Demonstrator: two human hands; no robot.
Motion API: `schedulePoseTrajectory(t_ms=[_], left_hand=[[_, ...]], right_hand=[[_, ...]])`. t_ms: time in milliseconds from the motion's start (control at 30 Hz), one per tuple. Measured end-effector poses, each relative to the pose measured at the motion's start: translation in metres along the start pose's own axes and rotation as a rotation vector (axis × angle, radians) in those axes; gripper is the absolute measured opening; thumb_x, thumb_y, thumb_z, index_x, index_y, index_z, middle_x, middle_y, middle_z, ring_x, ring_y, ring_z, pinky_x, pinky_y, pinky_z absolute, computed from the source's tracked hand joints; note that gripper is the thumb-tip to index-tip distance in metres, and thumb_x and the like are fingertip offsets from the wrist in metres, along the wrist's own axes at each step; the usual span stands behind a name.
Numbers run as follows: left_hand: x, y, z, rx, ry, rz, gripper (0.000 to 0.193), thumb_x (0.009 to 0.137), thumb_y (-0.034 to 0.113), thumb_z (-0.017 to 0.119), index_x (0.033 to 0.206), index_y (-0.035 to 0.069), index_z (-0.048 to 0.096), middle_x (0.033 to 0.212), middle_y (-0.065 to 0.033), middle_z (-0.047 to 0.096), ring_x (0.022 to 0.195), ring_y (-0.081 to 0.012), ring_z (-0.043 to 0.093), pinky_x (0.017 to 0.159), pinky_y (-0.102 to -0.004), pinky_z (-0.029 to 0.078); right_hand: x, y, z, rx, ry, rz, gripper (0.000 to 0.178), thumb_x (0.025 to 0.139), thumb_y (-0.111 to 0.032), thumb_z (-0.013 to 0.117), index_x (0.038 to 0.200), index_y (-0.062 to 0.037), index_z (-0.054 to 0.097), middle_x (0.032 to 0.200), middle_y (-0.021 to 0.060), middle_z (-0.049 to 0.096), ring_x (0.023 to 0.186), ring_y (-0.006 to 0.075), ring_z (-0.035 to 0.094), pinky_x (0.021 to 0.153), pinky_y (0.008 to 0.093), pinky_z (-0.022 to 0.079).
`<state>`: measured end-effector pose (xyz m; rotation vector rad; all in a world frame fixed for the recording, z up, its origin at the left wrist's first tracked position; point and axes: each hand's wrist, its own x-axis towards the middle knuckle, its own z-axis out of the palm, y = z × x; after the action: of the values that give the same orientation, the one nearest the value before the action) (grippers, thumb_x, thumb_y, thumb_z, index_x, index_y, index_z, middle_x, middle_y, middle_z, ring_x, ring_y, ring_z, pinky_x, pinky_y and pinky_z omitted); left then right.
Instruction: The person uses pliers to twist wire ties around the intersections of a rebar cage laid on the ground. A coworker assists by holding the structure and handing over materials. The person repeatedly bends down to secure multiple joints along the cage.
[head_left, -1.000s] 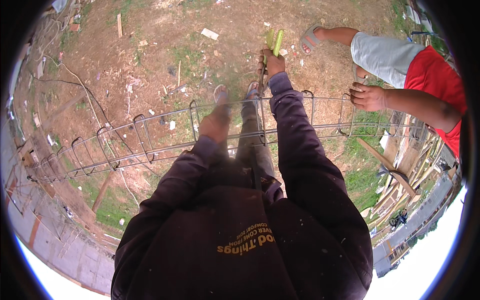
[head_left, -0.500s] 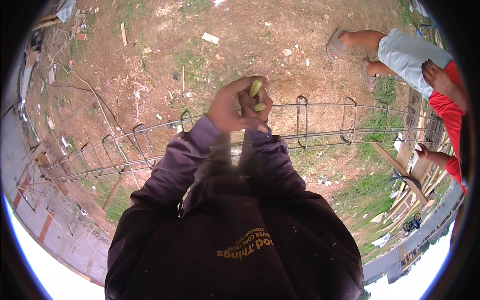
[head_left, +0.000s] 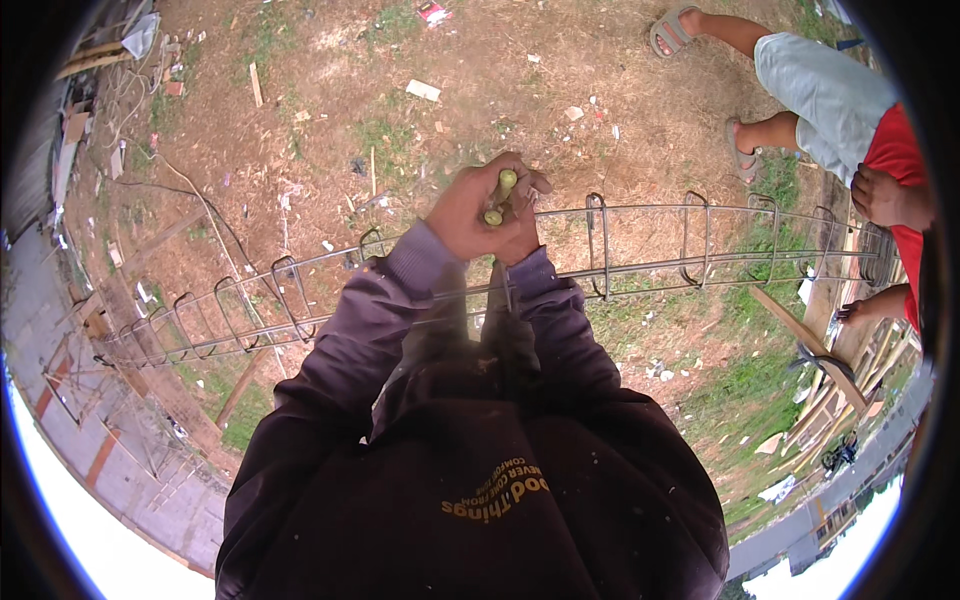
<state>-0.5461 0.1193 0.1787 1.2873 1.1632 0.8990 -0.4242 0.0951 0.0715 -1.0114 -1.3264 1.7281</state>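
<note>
I grip a yellow-green tool handle (head_left: 497, 198), upright and mostly hidden inside my fingers (head_left: 478, 205). Just below them runs a long cage of grey steel bars and rectangular stirrups (head_left: 597, 245), lying horizontally to both sides over the dirt.

Rebar cage (head_left: 640, 245) lying left to right across the ground (head_left: 330, 90), both hands (head_left: 490, 212) together above its middle, another person (head_left: 850, 110) standing beyond its right end

Rebar cage (head_left: 640, 245) bars block hands (head_left: 490, 210); open ground (head_left: 330, 120) beyond.
</note>
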Motion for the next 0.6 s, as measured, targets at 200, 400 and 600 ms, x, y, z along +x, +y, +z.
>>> schedulePoseTrajectory(t_ms=[200, 400, 600], left_hand=[[0.011, 0.004, 0.005, -0.262, 0.295, -0.058, 0.029, 0.082, 0.001, 0.063, 0.106, 0.0, 0.048, 0.09, -0.0076, 0.061, 0.082, -0.0126, 0.059, 0.089, -0.0333, 0.049], [0.033, -0.024, 0.022, -0.341, 0.797, -0.126, 0.027, 0.071, -0.001, 0.08, 0.072, 0.005, 0.054, 0.063, 0.0018, 0.055, 0.059, -0.0029, 0.052, 0.052, -0.0212, 0.045], [0.051, -0.034, -0.002, -0.355, 0.235, -0.145, 0.03, 0.067, 0.0, 0.077, 0.068, 0.006, 0.047, 0.062, 0.0058, 0.043, 0.056, -0.0025, 0.041, 0.048, -0.0232, 0.036]], right_hand=[[0.019, 0.003, -0.01, -0.001, -0.055, 0.176, 0.034, 0.068, -0.012, 0.08, 0.094, -0.0007, 0.063, 0.085, 0.0041, 0.066, 0.081, 0.0126, 0.063, 0.071, 0.0294, 0.052], [0.027, 0.0, 0.022, 0.217, 0.385, 0.228, 0.04, 0.069, -0.012, 0.081, 0.103, 0.0004, 0.063, 0.086, 0.0037, 0.067, 0.078, 0.0104, 0.061, 0.068, 0.0279, 0.051], [0.038, -0.012, -0.013, 0.119, -0.055, 0.229, 0.055, 0.068, -0.004, 0.082, 0.114, 0.0018, 0.054, 0.104, 0.0077, 0.063, 0.094, 0.0157, 0.062, 0.08, 0.0295, 0.052]])
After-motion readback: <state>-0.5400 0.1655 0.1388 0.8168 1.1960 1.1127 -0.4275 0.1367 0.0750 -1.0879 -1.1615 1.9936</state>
